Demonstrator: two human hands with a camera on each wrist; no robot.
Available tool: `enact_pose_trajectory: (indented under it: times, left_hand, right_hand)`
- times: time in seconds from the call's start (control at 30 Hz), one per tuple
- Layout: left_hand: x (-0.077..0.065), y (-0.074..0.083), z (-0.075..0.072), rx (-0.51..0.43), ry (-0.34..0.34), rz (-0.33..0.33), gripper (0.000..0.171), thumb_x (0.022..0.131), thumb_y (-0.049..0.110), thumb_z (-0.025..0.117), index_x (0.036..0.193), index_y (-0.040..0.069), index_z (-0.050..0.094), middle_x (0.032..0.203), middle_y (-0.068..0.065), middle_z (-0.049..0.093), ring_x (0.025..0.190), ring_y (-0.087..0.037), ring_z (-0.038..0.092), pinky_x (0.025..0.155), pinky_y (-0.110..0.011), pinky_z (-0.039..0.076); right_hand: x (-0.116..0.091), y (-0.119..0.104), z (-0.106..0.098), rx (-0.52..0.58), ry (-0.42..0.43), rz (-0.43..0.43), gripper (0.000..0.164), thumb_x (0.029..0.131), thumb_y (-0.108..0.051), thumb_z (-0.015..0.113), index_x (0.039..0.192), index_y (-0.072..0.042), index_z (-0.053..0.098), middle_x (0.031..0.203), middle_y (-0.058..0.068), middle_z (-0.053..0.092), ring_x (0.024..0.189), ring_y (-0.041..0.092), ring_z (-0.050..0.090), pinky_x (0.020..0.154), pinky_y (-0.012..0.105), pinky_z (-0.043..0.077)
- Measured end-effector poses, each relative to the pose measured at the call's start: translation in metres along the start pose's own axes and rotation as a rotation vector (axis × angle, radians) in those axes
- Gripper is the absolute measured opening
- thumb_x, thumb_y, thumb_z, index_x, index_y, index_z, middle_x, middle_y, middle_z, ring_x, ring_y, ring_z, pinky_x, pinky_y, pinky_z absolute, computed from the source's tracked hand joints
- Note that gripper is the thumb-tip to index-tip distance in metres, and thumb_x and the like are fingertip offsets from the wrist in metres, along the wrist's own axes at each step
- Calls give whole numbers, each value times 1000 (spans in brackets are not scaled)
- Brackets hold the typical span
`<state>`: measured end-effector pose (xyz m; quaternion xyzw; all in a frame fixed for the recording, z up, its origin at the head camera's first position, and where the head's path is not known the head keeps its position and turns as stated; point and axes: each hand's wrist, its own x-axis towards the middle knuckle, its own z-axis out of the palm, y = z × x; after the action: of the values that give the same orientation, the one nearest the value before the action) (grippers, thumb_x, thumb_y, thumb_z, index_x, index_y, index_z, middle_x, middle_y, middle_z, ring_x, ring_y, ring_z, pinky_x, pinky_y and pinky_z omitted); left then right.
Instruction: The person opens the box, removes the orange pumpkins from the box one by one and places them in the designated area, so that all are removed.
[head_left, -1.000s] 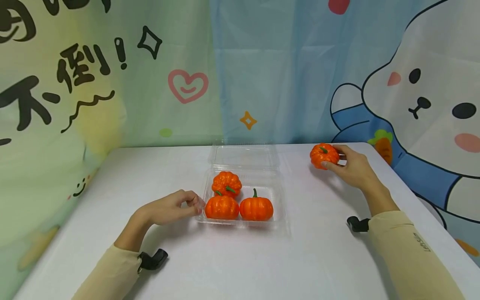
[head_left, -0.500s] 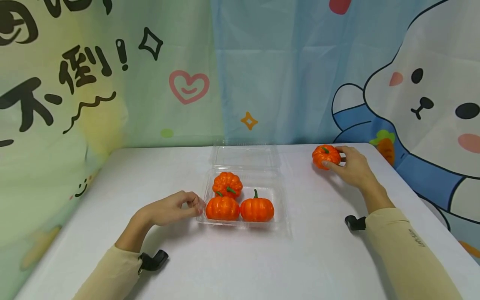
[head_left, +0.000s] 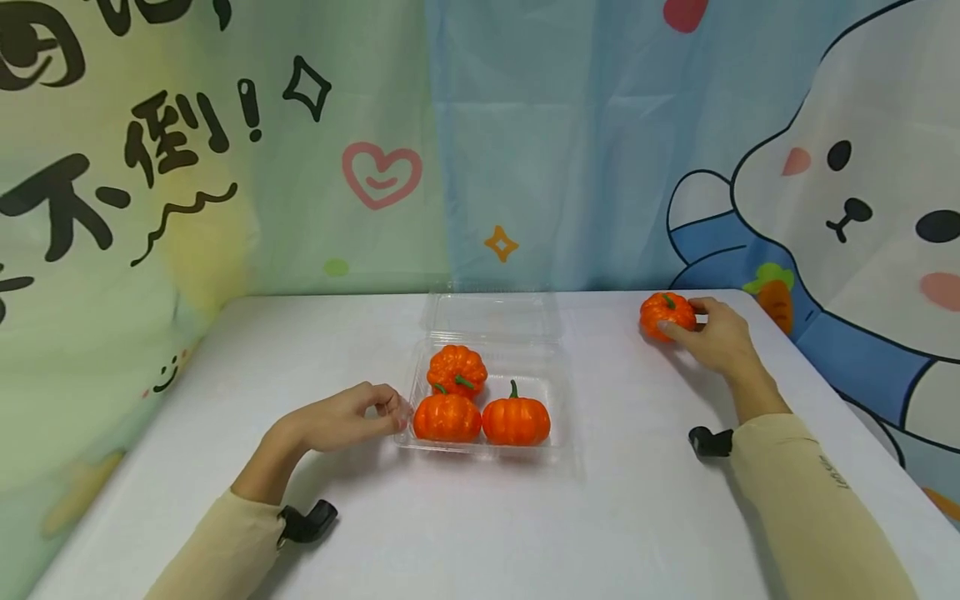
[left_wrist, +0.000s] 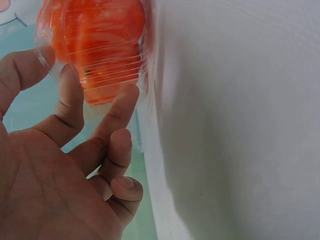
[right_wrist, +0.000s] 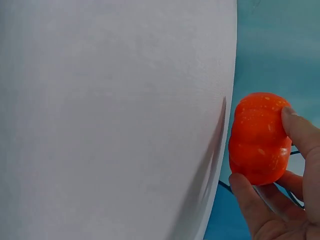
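At the far right of the table, my right hand (head_left: 720,337) grips a small orange pumpkin (head_left: 667,316) with a green stem, its fingers and thumb around the side. The right wrist view shows this pumpkin (right_wrist: 260,139) between thumb and fingertips, close over the table. My left hand (head_left: 348,417) pinches the left rim of a clear plastic clamshell box (head_left: 557,392). In the left wrist view the rim of the box (left_wrist: 42,57) runs between thumb and forefinger. Inside lie three more pumpkins: one at back left (head_left: 456,370), one at front left (head_left: 447,418), one at front right (head_left: 517,422).
The box's lid (head_left: 495,315) lies folded back toward the rear edge of the white table (head_left: 480,525). A printed cloth backdrop (head_left: 525,142) hangs right behind that edge. Each sleeve carries a black wrist camera, at left (head_left: 309,522) and right (head_left: 709,442).
My right hand has carried its pumpkin a little to the right and slightly down toward the table. The left hand keeps its place at the box. The head view has shifted slightly.
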<state>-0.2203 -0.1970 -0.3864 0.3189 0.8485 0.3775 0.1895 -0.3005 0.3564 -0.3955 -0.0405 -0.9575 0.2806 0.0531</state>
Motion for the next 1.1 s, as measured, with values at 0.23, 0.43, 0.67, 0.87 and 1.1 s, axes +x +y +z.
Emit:
enact_pose_trajectory:
  times: [0.23, 0.43, 0.67, 0.87, 1.1]
  left_hand:
    - [0, 0, 0, 3, 2, -2, 15, 99, 20, 59, 86, 13, 62, 101, 3, 70, 109, -21, 60, 97, -37, 44]
    - [2, 0, -1, 26, -7, 21, 13, 99, 17, 58, 88, 14, 63, 97, 5, 68, 104, -19, 59, 94, -36, 44]
    - [4, 3, -5, 46, -28, 30, 12, 99, 15, 55, 93, 13, 66, 94, 6, 68, 95, -18, 59, 88, -34, 45]
    - [4, 6, -5, 44, -25, 28, 12, 99, 15, 56, 92, 14, 65, 94, 5, 68, 96, -18, 58, 87, -35, 45]
    - [2, 6, -3, 52, -25, 10, 12, 99, 19, 57, 89, 15, 61, 95, 5, 66, 92, -19, 55, 81, -32, 42]
  right_hand:
    - [3, 3, 2, -10, -15, 40, 87, 99, -53, 60, 150, 12, 33, 147, 38, 38, 124, 52, 46, 104, 64, 44]
    - [4, 2, 2, -36, -59, 67, 92, 99, -59, 56, 153, 11, 29, 148, 39, 36, 125, 52, 43, 104, 65, 43]
    - [4, -3, -2, -88, -99, 17, 94, 99, -56, 58, 154, 12, 23, 150, 41, 33, 131, 57, 39, 107, 69, 37]
    - [1, -11, -6, -110, -113, 32, 96, 97, -48, 65, 157, 10, 17, 152, 43, 27, 135, 61, 32, 106, 73, 35]
    - [-9, -14, -8, -102, -68, 12, 93, 96, -46, 67, 157, 7, 21, 151, 42, 25, 134, 60, 30, 103, 75, 35]
